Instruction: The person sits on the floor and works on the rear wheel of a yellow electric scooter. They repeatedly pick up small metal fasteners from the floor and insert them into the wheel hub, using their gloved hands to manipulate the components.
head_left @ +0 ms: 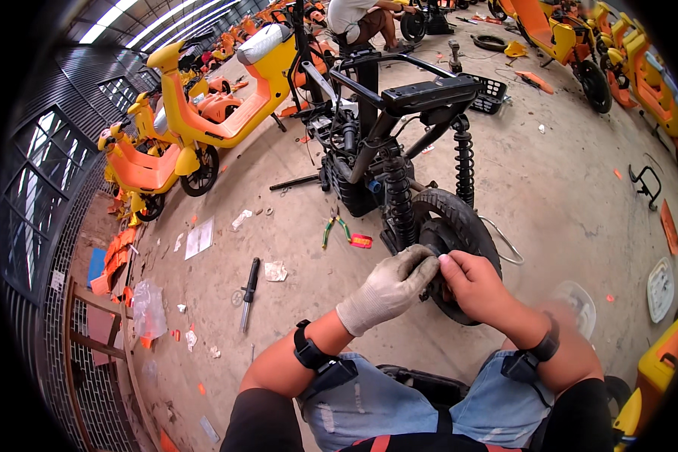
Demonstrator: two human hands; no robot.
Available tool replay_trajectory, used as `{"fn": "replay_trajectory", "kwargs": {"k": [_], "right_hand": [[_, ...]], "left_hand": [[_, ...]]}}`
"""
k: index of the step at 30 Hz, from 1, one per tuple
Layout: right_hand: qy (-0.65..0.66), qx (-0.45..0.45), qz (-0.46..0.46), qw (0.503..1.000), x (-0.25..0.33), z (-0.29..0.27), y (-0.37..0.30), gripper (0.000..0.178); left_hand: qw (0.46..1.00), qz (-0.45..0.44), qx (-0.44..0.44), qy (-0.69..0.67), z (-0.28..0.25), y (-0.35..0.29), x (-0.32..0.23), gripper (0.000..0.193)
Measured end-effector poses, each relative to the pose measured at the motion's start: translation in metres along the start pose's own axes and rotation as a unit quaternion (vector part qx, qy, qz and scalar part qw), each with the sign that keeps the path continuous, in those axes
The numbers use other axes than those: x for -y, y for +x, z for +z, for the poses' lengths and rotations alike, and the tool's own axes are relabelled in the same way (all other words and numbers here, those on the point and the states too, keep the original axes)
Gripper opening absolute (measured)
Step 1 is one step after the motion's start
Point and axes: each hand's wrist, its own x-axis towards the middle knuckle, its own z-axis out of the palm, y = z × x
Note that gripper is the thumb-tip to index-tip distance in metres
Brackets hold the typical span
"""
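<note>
Before me stands a stripped black scooter frame, its rear wheel toward me between two coil-spring shock absorbers, a left one and a right one. My left hand, in a whitish work glove, is closed near the wheel hub with fingertips together. Bare, my right hand meets it there, thumb and fingers pinched. Whatever is between the fingertips of either hand is hidden or too small to name. On the floor ahead lie green-handled pliers beside a red packet.
A black-and-silver rod-shaped part lies on the floor to my left, near paper scraps and a plastic bag. Yellow-orange scooters line both sides. A person crouches at the back. A black basket sits beyond the frame.
</note>
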Motion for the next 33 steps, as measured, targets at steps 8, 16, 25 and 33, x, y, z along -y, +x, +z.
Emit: {"fn": "replay_trajectory", "kwargs": {"k": [8,16,25,33], "right_hand": [[0.115,0.018,0.072,0.991,0.005,0.001,0.002,0.039],[0.139,0.026,0.078,0.987,0.001,0.0,0.004,0.037],[0.149,0.013,0.123,0.981,0.008,0.0,0.004,0.037],[0.189,0.047,0.127,0.973,0.008,0.001,0.001,0.037]], "left_hand": [[1.0,-0.005,0.014,-0.024,0.0,0.001,0.007,0.028],[0.998,-0.033,0.041,-0.044,-0.002,-0.001,-0.005,0.027],[1.0,0.004,0.022,0.001,-0.001,0.001,-0.003,0.025],[1.0,-0.01,0.011,-0.011,-0.002,-0.003,-0.006,0.025]]}}
